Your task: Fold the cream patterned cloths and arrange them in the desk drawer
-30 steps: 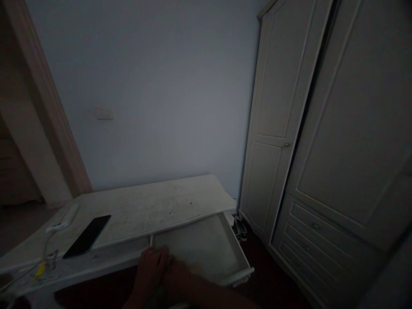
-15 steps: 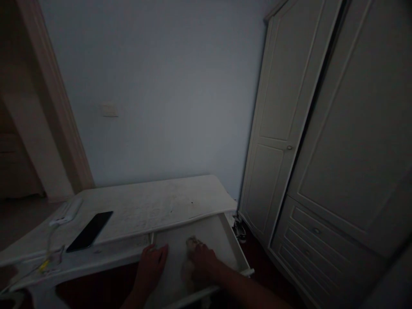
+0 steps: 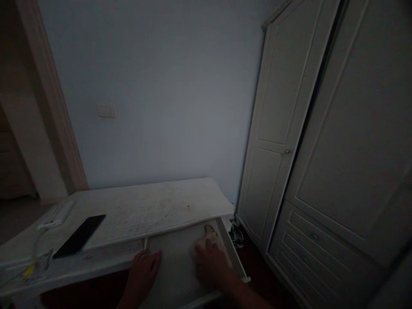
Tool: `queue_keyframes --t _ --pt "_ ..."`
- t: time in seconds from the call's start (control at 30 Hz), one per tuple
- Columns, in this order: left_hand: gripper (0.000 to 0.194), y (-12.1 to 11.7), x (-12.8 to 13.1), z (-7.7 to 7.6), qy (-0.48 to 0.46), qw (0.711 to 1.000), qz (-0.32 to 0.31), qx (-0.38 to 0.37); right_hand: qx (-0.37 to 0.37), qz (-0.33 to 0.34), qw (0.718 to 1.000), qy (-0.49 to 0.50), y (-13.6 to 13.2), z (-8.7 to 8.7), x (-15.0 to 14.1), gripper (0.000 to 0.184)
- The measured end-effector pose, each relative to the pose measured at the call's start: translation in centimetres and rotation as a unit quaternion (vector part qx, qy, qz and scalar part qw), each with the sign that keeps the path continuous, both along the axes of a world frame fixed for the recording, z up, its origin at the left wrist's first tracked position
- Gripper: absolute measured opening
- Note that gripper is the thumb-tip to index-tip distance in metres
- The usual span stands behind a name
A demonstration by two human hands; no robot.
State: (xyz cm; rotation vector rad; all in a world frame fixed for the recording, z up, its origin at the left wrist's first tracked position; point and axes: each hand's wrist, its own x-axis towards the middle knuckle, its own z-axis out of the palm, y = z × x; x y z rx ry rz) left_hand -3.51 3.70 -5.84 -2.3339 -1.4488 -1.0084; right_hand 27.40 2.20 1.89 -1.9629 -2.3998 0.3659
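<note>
A pulled-out white drawer [image 3: 175, 262] juts from the front of a white desk [image 3: 141, 204]. My left hand [image 3: 143, 268] lies over the drawer's left side wall, its fingers curled round the edge. Inside the drawer, my right hand [image 3: 212, 262] presses a pale, crumpled cloth [image 3: 211, 234] against the bottom, near the right side. Part of the cloth shows beyond the fingers; the rest is under the hand. Both hands look dark and somewhat blurred in the dim light.
On the desk's left lie a black phone [image 3: 80, 236], a white power strip [image 3: 56, 214] and a cable with a yellow part [image 3: 28, 272]. A white wardrobe [image 3: 267, 189] stands at the right, with shoes [image 3: 237, 236] on the floor beside the desk.
My right hand and the cloth have moved right and slightly away inside the drawer. My left hand stays on the drawer's edge; the view has shifted a little.
</note>
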Motion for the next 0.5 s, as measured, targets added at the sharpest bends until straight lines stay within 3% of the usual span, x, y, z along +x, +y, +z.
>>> queue_keyframes --t 0.17,0.3,0.5 --pt "0.054 -0.4 0.6 1.2 -0.025 0.995 0.021 -0.093 -0.006 0.036 0.999 -0.024 -0.1 -1.0 0.3 0.063" --pt "0.057 -0.6 0.9 1.6 -0.04 0.991 0.021 -0.123 0.014 0.004 1.0 -0.015 1.4 -1.4 1.1 0.069" --pt "0.063 -0.5 1.1 1.4 -0.05 0.993 0.032 -0.098 0.051 -0.063 0.997 0.015 3.7 -0.7 2.0 0.069"
